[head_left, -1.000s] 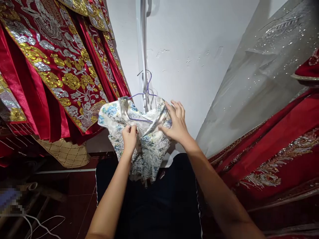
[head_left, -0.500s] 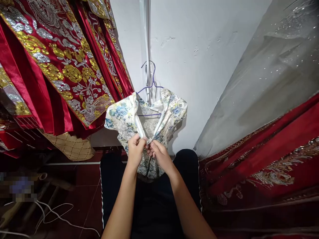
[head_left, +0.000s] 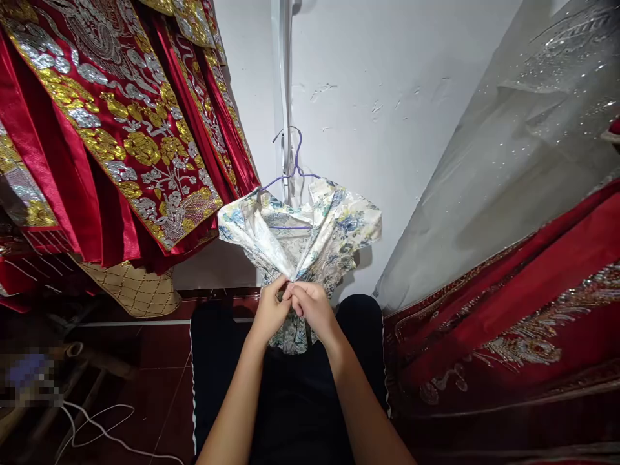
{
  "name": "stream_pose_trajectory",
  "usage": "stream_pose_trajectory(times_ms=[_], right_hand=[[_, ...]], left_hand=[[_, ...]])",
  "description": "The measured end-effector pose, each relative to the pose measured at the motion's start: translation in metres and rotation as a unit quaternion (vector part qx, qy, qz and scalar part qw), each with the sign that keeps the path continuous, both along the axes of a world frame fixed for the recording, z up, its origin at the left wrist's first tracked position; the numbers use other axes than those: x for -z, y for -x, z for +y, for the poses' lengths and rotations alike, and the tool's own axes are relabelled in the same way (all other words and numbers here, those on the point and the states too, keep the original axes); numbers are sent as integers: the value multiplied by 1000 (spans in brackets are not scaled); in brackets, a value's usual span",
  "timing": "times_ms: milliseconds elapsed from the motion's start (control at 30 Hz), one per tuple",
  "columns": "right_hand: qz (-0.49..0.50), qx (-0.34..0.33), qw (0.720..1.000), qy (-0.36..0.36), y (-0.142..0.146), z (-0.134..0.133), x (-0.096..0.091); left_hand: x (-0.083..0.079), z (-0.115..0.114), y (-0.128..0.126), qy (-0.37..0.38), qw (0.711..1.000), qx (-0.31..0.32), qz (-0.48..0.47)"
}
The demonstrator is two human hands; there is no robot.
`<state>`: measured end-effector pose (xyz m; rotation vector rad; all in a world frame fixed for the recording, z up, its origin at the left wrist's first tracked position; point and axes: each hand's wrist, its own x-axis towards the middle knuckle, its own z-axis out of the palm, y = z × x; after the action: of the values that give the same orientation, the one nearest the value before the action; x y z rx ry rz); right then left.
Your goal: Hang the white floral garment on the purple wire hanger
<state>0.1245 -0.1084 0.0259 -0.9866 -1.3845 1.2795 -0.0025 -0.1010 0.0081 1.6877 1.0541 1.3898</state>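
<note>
A small cream garment with a blue and green flower print [head_left: 334, 229] hangs on a thin purple wire hanger [head_left: 294, 169] in front of a white wall. My left hand [head_left: 272, 311] and my right hand [head_left: 311, 307] meet at the front opening of the garment, just below its collar. Both hands are closed, pinching the two front edges together at one spot. The lower part of the garment drops behind my hands and over my dark-clothed lap.
Red robes with gold and silver embroidery [head_left: 121, 129] hang at the left. More red embroidered cloth [head_left: 523, 316] and a sheer glittery sheet [head_left: 513, 148] fill the right. A vertical white strip [head_left: 282, 77] runs up the wall. White cable [head_left: 97, 426] lies on the dark red floor tiles.
My right hand left the garment's right shoulder and came down to meet my left hand at the front opening. The two front edges are now drawn together and the shoulders spread out.
</note>
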Motion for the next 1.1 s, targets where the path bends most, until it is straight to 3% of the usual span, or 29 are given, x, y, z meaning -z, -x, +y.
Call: stream_pose_trajectory(times_ms=[100,200,333,433,500,600,700,800,867,967,1100], right_hand=[[7,-17,1000,-1,-1,13,-16],[50,31,998,-39,-1,40,-57],[98,72,985,-122,2,75,-124],[119,92,977,-153,2,84,-149],[111,80,977,-166,-1,83,-149],[82,63,975,-197,-9,74,-138],[27,56,970,-236,-14,64,-135],[-17,48,962,-270,-15,60,-139],[-41,70,958,-274,-14,63,-137],[-74,112,957,-256,-11,74,-126],[-61,84,972,-209,-9,93,-112]], left_hand=[[14,3,-8,-31,997,-72,21],[20,11,-11,-43,992,-84,78],[16,26,-12,-36,968,-92,230],[3,38,-11,-33,948,-49,313],[-16,44,-7,-36,944,-7,328],[-67,51,0,-98,954,33,281],[-127,57,7,-238,964,-37,112],[-168,65,12,-311,940,-51,130],[-176,70,14,-343,919,-53,188],[-168,73,17,-369,900,-74,220],[-149,68,12,-341,916,-111,179]])
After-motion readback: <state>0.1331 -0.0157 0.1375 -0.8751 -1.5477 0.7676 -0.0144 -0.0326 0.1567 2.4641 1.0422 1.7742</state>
